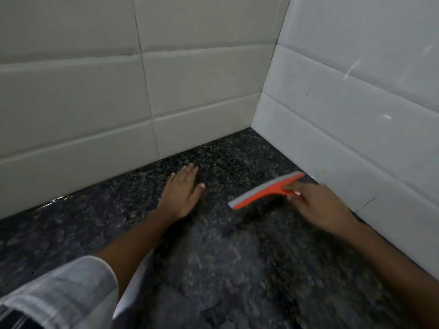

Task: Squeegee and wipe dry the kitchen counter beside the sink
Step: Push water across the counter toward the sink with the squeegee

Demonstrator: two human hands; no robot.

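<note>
The right hand [318, 205] grips the handle of an orange squeegee [266, 189], fingers curled over the grip; motion blur smears this hand, so the exact lie of each finger cannot be told. The squeegee's grey blade strip runs along its far edge, and the tool lies slantwise on the dark speckled counter [213, 269], its far end close to the foot of the right-hand tiled wall [356, 103], its near end pointing out toward the middle of the counter. Whether the blade presses on the stone or rides just above it is probably not decidable from this blurred view.

To the left of the squeegee, apart from it, the left hand [181, 193] lies flat on the counter, palm down, fingers straight and held together, thumb spread to the side, holding nothing. Its fingertips point toward the back tiled wall [95, 91], which meets the counter beyond the squeegee and joins the right-hand wall in a corner.

Both forearms reach in from the near edge. A light checked sleeve [71, 288] covers the left upper arm at the lower left, well nearer than the squeegee. A thin wet gleam shows along the counter's seam with the back wall, far left of the squeegee.
</note>
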